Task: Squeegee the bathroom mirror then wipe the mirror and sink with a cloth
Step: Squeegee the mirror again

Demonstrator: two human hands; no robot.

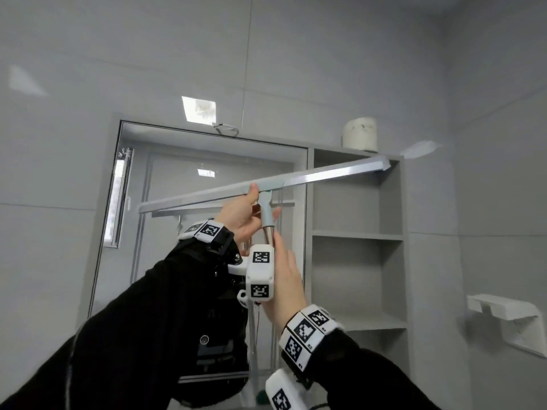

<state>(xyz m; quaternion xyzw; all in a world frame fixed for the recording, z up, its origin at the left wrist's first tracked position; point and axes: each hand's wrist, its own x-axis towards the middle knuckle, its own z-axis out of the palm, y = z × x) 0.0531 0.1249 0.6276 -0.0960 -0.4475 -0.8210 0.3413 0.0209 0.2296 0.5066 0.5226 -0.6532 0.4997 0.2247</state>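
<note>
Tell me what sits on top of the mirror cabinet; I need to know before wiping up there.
On top of the cabinet stands a pale roll, seemingly paper, above the open shelves. A thin wire loop lies over the mirror. Whatever is farther back is hidden.

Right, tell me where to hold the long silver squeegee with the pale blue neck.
Hold the long silver squeegee by its metal handle just below the pale blue neck, coming from underneath: the blade sits high and tilted, and the handle hangs down toward you.
</note>
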